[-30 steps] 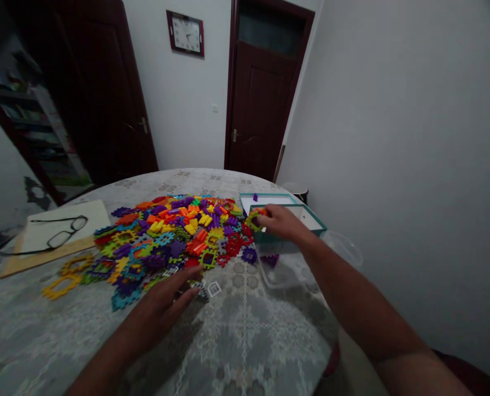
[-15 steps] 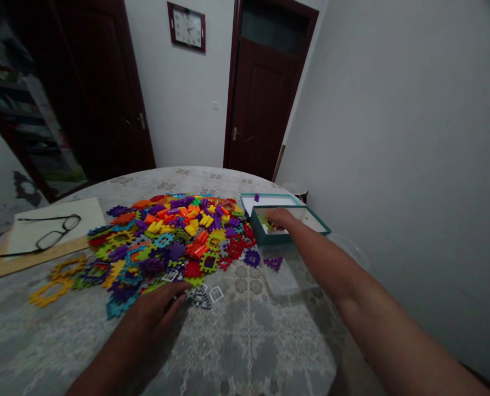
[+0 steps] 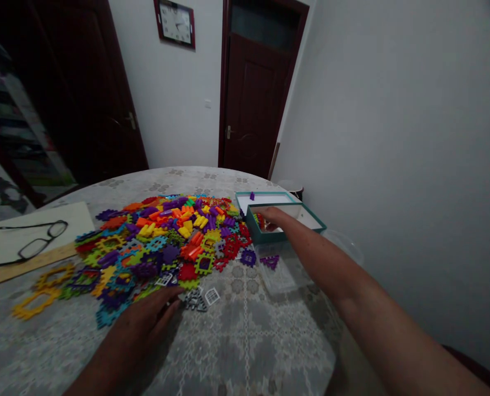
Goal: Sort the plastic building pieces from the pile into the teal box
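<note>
My right hand (image 3: 273, 216) reaches down inside the teal box (image 3: 265, 237), fingers bent and partly hidden by its wall. Just left of those fingers, red and yellow-green toothed pieces (image 3: 259, 220) show inside; whether the fingers grip one is unclear. My left hand (image 3: 156, 312) lies on the table at the near edge of the heap, fingers stretched out and thumb apart. Beside its fingertips are small grey pieces (image 3: 195, 300) and a white window-shaped piece (image 3: 212, 296). The heap of colourful plastic building pieces (image 3: 170, 254) spreads beyond it.
Behind the box lies its lid (image 3: 245, 196) with a small purple piece (image 3: 252, 196). A clear plastic container (image 3: 278, 279) and a purple triangular piece (image 3: 269, 262) are in front. Glasses (image 3: 34, 247) rest on paper at left. The tablecloth (image 3: 245, 341) is patterned grey.
The view has shifted slightly right. My right hand stays in the box; red pieces now show left of its fingers, where a yellow-green piece showed before. My left hand stays by the grey pieces.
</note>
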### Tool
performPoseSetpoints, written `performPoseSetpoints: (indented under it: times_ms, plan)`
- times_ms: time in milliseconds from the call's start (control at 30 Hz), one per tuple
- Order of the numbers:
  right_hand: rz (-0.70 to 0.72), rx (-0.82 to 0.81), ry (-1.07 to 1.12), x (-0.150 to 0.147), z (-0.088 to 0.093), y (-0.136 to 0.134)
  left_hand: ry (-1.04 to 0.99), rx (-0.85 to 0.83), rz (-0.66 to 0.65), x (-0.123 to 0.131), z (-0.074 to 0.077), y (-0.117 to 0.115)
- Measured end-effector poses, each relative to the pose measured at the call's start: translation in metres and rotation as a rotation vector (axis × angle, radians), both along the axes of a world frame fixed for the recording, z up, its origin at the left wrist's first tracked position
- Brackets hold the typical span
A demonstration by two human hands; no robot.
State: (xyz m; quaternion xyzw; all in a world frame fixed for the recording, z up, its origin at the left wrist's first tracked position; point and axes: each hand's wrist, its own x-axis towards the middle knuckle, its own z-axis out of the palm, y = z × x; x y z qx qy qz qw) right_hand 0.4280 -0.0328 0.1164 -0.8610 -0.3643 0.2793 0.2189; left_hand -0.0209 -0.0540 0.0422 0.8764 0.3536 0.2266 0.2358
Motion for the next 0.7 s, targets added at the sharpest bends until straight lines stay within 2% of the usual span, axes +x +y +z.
performPoseSetpoints:
  times_ms: [133,300,700]
  plan:
    - [0.001,0.005,0.042,-0.007,0.009,-0.008,-0.017,0.026,0.024,-0.002,-0.003,0.001]
    - [0.006,-0.006,0.058,-0.013,0.013,-0.011,0.0,0.046,-0.005,-0.004,-0.007,0.008]
    - [-0.04,0.008,-0.013,-0.019,0.016,-0.014,-0.018,0.018,0.024,-0.003,-0.003,0.001]
